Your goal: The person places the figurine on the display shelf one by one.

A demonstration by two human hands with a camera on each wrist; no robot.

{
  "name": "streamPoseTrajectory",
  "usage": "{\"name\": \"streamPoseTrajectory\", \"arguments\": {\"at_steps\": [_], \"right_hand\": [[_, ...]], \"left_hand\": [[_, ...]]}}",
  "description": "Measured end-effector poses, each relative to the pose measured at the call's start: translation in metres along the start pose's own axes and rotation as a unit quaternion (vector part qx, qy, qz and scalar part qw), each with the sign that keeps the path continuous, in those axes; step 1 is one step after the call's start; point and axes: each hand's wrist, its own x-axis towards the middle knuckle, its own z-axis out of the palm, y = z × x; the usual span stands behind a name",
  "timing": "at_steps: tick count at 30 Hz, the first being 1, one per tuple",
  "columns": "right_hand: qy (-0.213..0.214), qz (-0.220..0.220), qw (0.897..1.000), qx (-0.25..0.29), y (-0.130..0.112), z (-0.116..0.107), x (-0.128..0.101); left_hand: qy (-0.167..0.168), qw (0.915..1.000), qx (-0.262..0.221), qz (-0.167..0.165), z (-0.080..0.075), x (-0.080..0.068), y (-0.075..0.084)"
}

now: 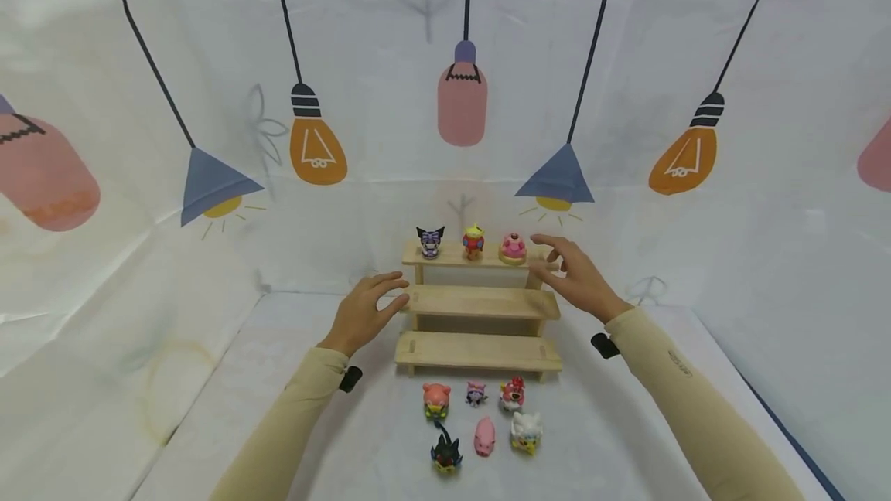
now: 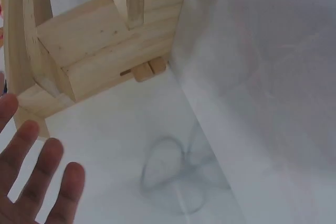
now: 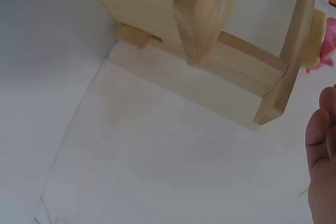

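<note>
Pink toy just beside R hand.

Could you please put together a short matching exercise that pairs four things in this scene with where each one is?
Things:
1. pink cake toy
2. black-eared figure
3. pink pig
4. left hand

Places:
A. left end of the top shelf
B. on the table in front of the wooden shelf
C. at the left end of the middle shelf
D. right end of the top shelf, by the right hand

Pairs: 1-D, 2-A, 3-B, 4-C
</note>
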Motion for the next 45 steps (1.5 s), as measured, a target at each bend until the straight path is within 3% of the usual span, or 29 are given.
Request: {"name": "streamPoseTrajectory", "arguments": {"at_steps": [4, 8, 17, 27, 34, 45], "right_hand": [[0.002, -0.009, 1.0, -0.006, -0.003, 0.001, -0.015], [-0.001, -0.023, 1.0, -0.008, -0.009, 0.003, -0.032], [-0.015, -0.025, 0.999, -0.014, -0.017, 0.011, -0.071], [-0.025, -0.022, 0.999, -0.034, -0.034, 0.004, -0.11], [-0.041, -0.028, 0.998, -0.048, -0.047, 0.005, -0.136], [-0.085, -0.09, 0.991, -0.048, -0.059, 0.024, -0.174]], "left_hand": [[-0.035, 0.9994, 0.004, -0.001, 0.003, -0.007, 0.002], [-0.049, 0.9988, 0.005, -0.002, 0.006, -0.01, 0.0], [-0.024, 0.9991, -0.031, -0.016, 0.013, -0.017, -0.008], [-0.045, 0.9969, -0.048, -0.044, 0.014, -0.015, -0.006], [-0.045, 0.9962, -0.06, -0.045, 0.014, -0.016, -0.007], [-0.048, 0.9959, -0.064, -0.043, 0.013, -0.014, -0.008]]}}
